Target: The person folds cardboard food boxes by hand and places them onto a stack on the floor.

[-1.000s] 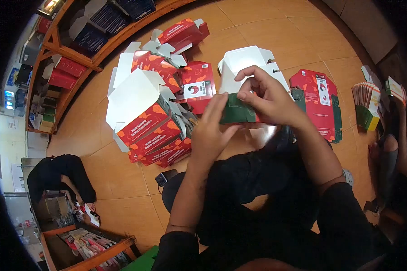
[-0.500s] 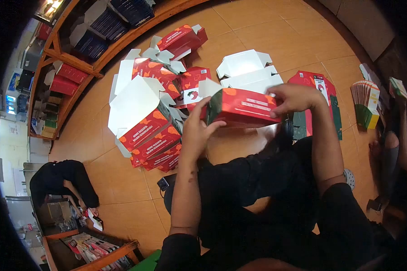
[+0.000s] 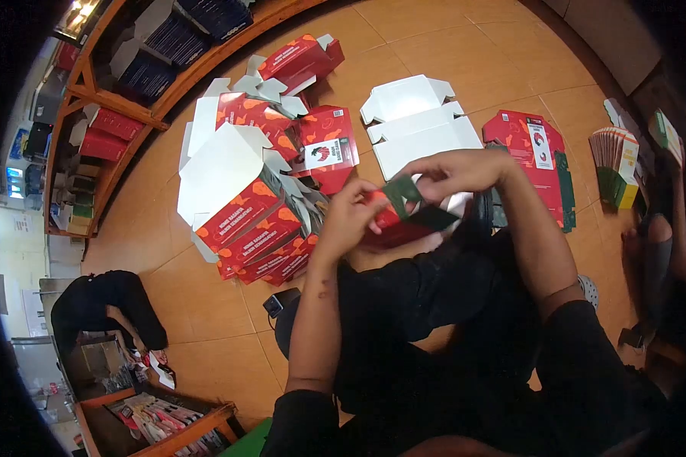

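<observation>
Between my two hands is a red and green carton, turned so a green end panel faces up, slightly blurred. The fingers of my left hand close on its red left side. My right hand grips the green flap at the top. Left of them lies a stack of folded red cartons with white flaps raised. A flat red carton with a printed label rests behind the stack. White unfolded carton sheets lie beyond my hands, and red and green flat sheets are to the right.
A wooden shelf with boxes curves along the upper left. One person bends over at the lower left. At the right edge, another person's arm is near yellow-green cartons. A small black device is beside my left forearm.
The carton has turned from its long red side to its green end and come lower. My right hand has moved left onto the end flap, closer to my left hand.
</observation>
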